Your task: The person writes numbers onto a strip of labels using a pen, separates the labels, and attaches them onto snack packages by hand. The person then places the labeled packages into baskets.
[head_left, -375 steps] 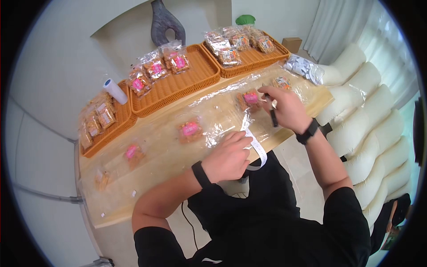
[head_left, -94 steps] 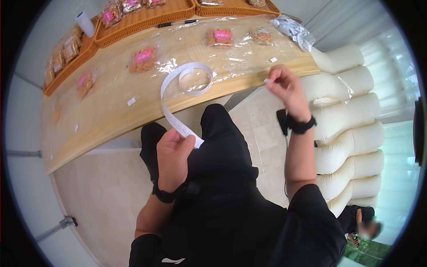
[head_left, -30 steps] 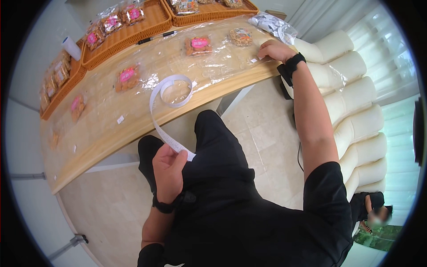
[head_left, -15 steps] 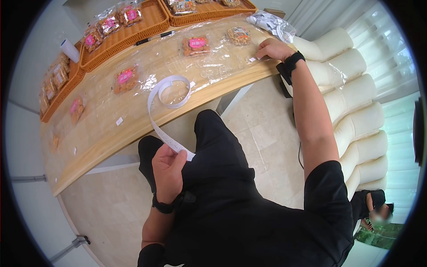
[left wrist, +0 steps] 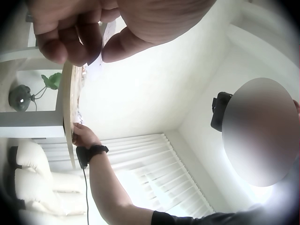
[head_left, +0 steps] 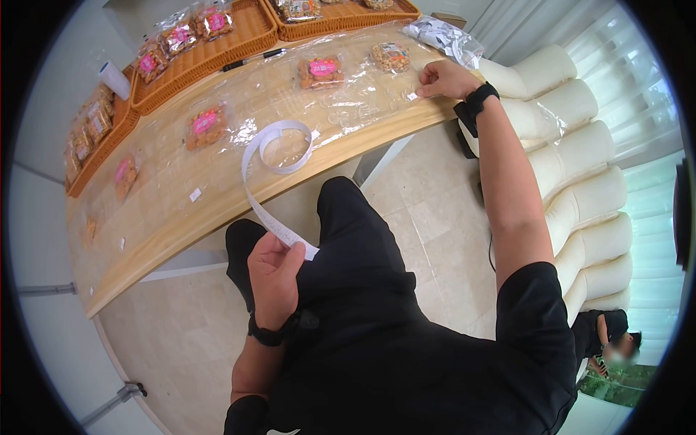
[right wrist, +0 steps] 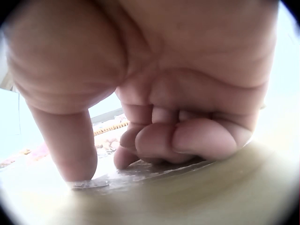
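Observation:
My left hand (head_left: pixel 274 270) pinches the end of a long white strip of printed stickers (head_left: pixel 255 206) between thumb and fingers, low in front of the body. From there the strip rises to its loose coil (head_left: pixel 290 148) on the table. In the left wrist view, the left hand (left wrist: pixel 126 23) fills the top. At the table's right front, my right hand (head_left: pixel 448 80) touches the clear plastic film, a small white sticker (head_left: pixel 414 96) right at its fingertips. In the right wrist view, its thumb (right wrist: pixel 70 150) and curled fingers (right wrist: pixel 201 138) press down; whether they hold a sticker I cannot tell.
Bagged snacks with pink labels (head_left: pixel 321 69) stand spaced along the wooden table (head_left: pixel 156 232), with a nut snack bag (head_left: pixel 390 56) at right. Behind are wicker trays (head_left: pixel 217 61), a black pen (head_left: pixel 254 59) and a crumpled bag (head_left: pixel 446 40). More stickers (head_left: pixel 195 194) lie at left.
Earlier the right hand held a pen, now lying by the tray. It then carried a sticker and lowered to the table's right end. The left hand now holds the strip's end.

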A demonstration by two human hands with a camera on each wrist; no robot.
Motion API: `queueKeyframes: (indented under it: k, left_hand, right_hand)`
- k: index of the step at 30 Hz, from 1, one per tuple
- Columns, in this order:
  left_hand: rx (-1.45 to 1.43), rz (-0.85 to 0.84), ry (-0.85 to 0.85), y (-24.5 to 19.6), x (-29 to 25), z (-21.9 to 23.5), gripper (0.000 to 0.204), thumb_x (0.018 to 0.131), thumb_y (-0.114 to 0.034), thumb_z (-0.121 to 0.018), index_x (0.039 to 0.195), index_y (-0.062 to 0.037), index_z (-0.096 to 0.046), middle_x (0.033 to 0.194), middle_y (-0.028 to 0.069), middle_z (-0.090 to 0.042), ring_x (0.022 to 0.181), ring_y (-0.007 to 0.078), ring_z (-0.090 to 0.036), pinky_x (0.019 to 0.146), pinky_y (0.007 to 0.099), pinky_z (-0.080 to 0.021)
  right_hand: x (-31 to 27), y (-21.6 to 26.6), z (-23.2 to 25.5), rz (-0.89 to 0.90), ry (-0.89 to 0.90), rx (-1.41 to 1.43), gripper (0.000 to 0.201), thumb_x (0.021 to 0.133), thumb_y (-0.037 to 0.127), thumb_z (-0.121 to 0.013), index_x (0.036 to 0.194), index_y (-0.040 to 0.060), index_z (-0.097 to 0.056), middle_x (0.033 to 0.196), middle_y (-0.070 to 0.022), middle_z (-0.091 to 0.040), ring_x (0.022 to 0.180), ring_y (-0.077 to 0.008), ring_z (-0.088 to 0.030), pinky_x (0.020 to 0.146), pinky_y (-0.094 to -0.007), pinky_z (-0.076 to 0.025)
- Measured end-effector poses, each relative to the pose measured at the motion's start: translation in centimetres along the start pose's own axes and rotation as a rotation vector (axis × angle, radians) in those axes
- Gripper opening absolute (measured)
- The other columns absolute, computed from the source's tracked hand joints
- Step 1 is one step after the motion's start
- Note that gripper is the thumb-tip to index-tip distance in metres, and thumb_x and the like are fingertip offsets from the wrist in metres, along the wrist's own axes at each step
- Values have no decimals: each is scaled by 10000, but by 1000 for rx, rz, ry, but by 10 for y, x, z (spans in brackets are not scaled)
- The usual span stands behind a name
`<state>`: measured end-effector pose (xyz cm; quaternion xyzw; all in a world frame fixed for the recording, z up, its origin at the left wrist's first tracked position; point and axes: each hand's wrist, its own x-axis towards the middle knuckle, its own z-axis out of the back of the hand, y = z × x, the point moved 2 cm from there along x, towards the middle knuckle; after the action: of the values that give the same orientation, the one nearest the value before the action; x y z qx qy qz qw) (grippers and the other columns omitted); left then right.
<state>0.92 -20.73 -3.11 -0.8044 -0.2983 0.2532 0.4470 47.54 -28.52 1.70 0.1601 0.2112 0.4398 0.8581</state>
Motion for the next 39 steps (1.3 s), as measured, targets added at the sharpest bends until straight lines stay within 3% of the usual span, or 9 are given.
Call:
queueKeyframes:
  k: [9, 13, 15, 17, 21, 23, 27, 32, 39]
  left_hand:
    - [79, -7, -10, -5, -1, 2, 104, 921, 41, -613, 1022, 52, -638, 928, 61, -693, 849, 109, -647, 795, 256, -501]
    - [154, -1, 26, -3, -2, 6, 77, 917, 22, -644, 990, 44, -640, 893, 49, -702, 821, 81, -648, 750, 237, -505]
    - [98, -4, 57, -3, -2, 5, 63, 920, 10, -656, 973, 40, -638, 895, 52, -707, 819, 72, -646, 742, 230, -503]
    - [55, 12, 91, -2, -1, 5, 60, 922, 34, -651, 924, 42, -592, 934, 86, -719, 835, 77, -648, 748, 231, -511]
    - [65, -7, 103, -2, 0, 3, 92, 939, 23, -624, 1028, 43, -617, 958, 106, -725, 844, 114, -664, 762, 250, -515]
    - [72, -6, 117, -1, 0, 3, 88, 945, 14, -624, 1028, 43, -616, 965, 110, -726, 852, 114, -666, 765, 249, -518]
    - [30, -63, 130, 0, -1, 4, 90, 962, -5, -619, 1033, 50, -618, 978, 118, -730, 864, 111, -669, 774, 248, -538]
    - [28, -31, 82, 0, -2, 7, 81, 944, 14, -637, 984, 81, -616, 966, 119, -733, 866, 76, -646, 775, 234, -525]
    - [146, -60, 36, -1, -3, 8, 105, 948, -43, -649, 957, 49, -697, 833, 39, -723, 746, 21, -606, 656, 198, -482]
  right_hand:
    - [-2, -16, 4, 23, -69, 227, 179, 793, 114, -729, 931, 18, -667, 825, -9, -655, 750, -110, -607, 710, -269, -498]
    - [-19, -15, -2, 43, -400, 359, 117, 823, 125, -690, 864, 20, -657, 798, 3, -646, 705, -97, -578, 660, -257, -476]
    - [-53, 39, -13, 4, -641, 119, 99, 840, 105, -686, 869, 18, -650, 799, 17, -642, 722, -86, -570, 666, -252, -469]
    - [-78, 75, -48, 248, -512, 497, 74, 855, 81, -688, 878, 22, -650, 801, 6, -644, 740, -89, -573, 683, -255, -471]
    - [-146, 174, -116, 546, -58, 538, 134, 810, 0, -734, 921, 15, -662, 831, -40, -644, 750, -112, -592, 701, -261, -488]
    - [-160, 198, -144, 589, 6, 662, 193, 782, -26, -758, 952, 15, -675, 835, -45, -641, 753, -120, -602, 670, -264, -495]
    - [-169, 208, -166, 584, -3, 717, 211, 787, -36, -758, 978, 17, -686, 856, -55, -642, 741, -135, -610, 646, -262, -498]
    - [-174, 214, -168, 715, -278, 611, 253, 755, -50, -782, 979, 38, -707, 879, -65, -638, 708, -168, -615, 604, -281, -501]
    - [-175, 215, -171, 848, -387, 357, 275, 670, -10, -822, 920, 66, -740, 854, -59, -624, 697, -212, -613, 580, -313, -488]
